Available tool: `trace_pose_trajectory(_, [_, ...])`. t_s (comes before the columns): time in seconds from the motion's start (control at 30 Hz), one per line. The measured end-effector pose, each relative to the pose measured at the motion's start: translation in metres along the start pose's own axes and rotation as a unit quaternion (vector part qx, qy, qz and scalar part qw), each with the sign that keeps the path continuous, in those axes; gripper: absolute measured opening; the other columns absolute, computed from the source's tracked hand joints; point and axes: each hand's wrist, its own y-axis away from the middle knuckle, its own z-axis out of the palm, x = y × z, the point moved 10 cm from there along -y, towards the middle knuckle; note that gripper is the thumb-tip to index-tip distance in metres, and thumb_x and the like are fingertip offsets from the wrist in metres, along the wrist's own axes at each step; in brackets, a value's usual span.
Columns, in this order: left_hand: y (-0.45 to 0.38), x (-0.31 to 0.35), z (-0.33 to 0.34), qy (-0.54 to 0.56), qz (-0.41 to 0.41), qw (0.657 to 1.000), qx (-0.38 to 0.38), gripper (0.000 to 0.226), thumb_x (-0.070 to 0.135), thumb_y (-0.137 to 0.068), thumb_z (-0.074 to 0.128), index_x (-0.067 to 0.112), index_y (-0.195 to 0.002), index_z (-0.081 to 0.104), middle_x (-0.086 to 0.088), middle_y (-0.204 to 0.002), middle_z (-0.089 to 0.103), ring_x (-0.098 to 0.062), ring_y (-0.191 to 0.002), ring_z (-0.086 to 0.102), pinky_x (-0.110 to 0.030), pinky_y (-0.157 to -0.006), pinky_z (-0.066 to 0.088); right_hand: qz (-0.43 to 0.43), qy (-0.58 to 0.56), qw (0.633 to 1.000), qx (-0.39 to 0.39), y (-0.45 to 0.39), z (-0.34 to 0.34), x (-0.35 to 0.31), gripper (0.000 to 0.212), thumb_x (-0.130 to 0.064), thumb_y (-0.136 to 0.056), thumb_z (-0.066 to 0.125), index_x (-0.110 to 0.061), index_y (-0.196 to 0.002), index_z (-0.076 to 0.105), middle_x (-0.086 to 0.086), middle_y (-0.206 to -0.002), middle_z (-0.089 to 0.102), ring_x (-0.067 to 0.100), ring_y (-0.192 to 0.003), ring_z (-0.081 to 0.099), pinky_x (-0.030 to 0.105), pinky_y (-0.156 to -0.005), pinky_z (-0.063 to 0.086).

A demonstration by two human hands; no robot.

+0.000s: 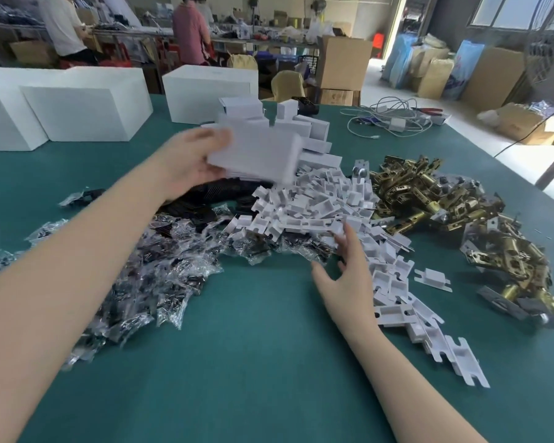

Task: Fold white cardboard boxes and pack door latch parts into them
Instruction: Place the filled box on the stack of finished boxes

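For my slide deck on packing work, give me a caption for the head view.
Left hand lifts a white cardboard box while the right hand reaches into white plastic inserts.

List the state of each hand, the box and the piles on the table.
left hand: raised, grips a white box
white box: held off the table, blurred
right hand: open, fingertips at the white inserts
white inserts: loose heap
brass latches: loose heap
bagged parts: scattered in clear bags

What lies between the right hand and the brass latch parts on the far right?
The spread of white plastic inserts lies between the right hand and the brass latch pile. The hand's fingertips already touch those inserts; nothing taller blocks a reach over them.
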Motion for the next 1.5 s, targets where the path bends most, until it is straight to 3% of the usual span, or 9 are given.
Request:
trace_pose_trajectory(0.17, [-0.043, -0.026, -0.074, 0.316, -0.016, 0.924, 0.216, 0.021, 0.034, -0.096, 0.059, 0.014, -0.1, 0.055, -0.003, -0.097, 0.064, -0.016, -0.091, 0.062, -0.035, -0.076, 0.058, -0.014, 0.031, 0.999, -0.019, -0.001, 0.007, -0.003, 0.068, -0.019, -0.09, 0.066, -0.032, -0.15, 0.034, -0.017, -0.144, 0.046, -0.008, -0.132, 0.039, 0.03, -0.114, 0.037])
trace_pose_trajectory(0.33, [-0.064, -0.05, -0.112, 0.303, -0.04, 0.887, 0.345, 0.038, 0.027, -0.095, 0.057, 0.015, -0.131, 0.048, -0.006, -0.121, 0.064, -0.015, -0.099, 0.065, -0.021, -0.056, 0.055, -0.003, 0.051, 0.998, -0.03, -0.003, 0.01, 0.001, 0.061, -0.022, -0.089, 0.065, -0.035, -0.144, 0.041, -0.02, -0.139, 0.049, -0.009, -0.13, 0.041, 0.028, -0.111, 0.039])
trace_pose_trajectory(0.57, [-0.081, -0.074, -0.14, 0.247, -0.073, 0.882, 0.395, 0.047, 0.022, -0.09, 0.067, 0.017, -0.133, 0.049, -0.002, -0.126, 0.061, -0.014, -0.103, 0.064, -0.018, -0.047, 0.052, -0.003, 0.066, 0.997, -0.034, -0.005, 0.013, 0.004, 0.056, -0.024, -0.089, 0.064, -0.037, -0.14, 0.044, -0.025, -0.135, 0.05, -0.01, -0.129, 0.041, 0.02, -0.108, 0.035])
trace_pose_trajectory(0.93, [-0.106, -0.09, -0.163, 0.019, -0.112, 0.915, 0.387, 0.052, 0.042, -0.1, 0.049, 0.004, -0.136, 0.044, -0.016, -0.122, 0.061, -0.023, -0.084, 0.066, -0.03, -0.073, 0.057, 0.007, 0.096, 0.994, -0.048, -0.004, 0.016, 0.003, 0.05, -0.026, -0.09, 0.064, -0.035, -0.137, 0.047, -0.023, -0.129, 0.051, -0.007, -0.124, 0.044, 0.015, -0.103, 0.034])
trace_pose_trajectory(1.07, [-0.098, -0.072, -0.174, -0.161, -0.151, 0.874, 0.432, 0.055, 0.042, -0.103, 0.033, 0.008, -0.146, 0.037, -0.016, -0.148, 0.039, -0.032, -0.13, 0.046, -0.044, -0.104, 0.044, 0.007, 0.102, 0.993, -0.054, -0.005, 0.018, 0.002, 0.05, -0.027, -0.091, 0.064, -0.033, -0.138, 0.047, -0.021, -0.131, 0.051, -0.005, -0.125, 0.044, 0.015, -0.102, 0.032])
trace_pose_trajectory(1.13, [-0.093, -0.033, -0.163, -0.286, -0.057, 0.834, 0.469, 0.051, 0.038, -0.101, 0.036, 0.008, -0.142, 0.041, -0.017, -0.148, 0.033, -0.033, -0.134, 0.037, -0.039, -0.109, 0.034, 0.007, 0.103, 0.993, -0.057, -0.004, 0.019, 0.002, 0.05, -0.027, -0.091, 0.064, -0.033, -0.138, 0.046, -0.021, -0.132, 0.05, -0.005, -0.125, 0.043, 0.014, -0.102, 0.031])
trace_pose_trajectory(1.3, [-0.104, 0.042, -0.024, -0.519, 0.287, 0.763, 0.256, 0.048, 0.035, -0.096, 0.043, 0.01, -0.136, 0.048, -0.019, -0.137, 0.047, -0.034, -0.126, 0.043, -0.04, -0.103, 0.034, -0.001, 0.111, 0.992, -0.06, -0.005, 0.02, 0.0, 0.049, -0.026, -0.091, 0.064, -0.032, -0.137, 0.047, -0.02, -0.13, 0.05, -0.005, -0.123, 0.044, 0.009, -0.097, 0.029])
trace_pose_trajectory(1.43, [-0.133, -0.016, 0.033, -0.702, 0.158, 0.694, 0.011, 0.054, 0.055, -0.099, 0.038, 0.02, -0.14, 0.043, -0.013, -0.141, 0.053, -0.035, -0.125, 0.05, -0.043, -0.093, 0.041, 0.0, 0.105, 0.993, -0.06, -0.004, 0.018, 0.0, 0.046, -0.027, -0.092, 0.063, -0.034, -0.135, 0.048, -0.019, -0.13, 0.052, -0.004, -0.121, 0.045, 0.012, -0.098, 0.032])
trace_pose_trajectory(1.5, [-0.134, -0.03, 0.03, -0.735, 0.149, 0.662, 0.001, 0.036, 0.046, -0.101, 0.04, 0.019, -0.12, 0.054, -0.015, -0.126, 0.062, -0.035, -0.112, 0.057, -0.039, -0.078, 0.042, 0.0, 0.105, 0.993, -0.061, -0.004, 0.018, 0.001, 0.045, -0.028, -0.092, 0.063, -0.035, -0.135, 0.048, -0.02, -0.13, 0.051, -0.005, -0.12, 0.045, 0.012, -0.097, 0.031])
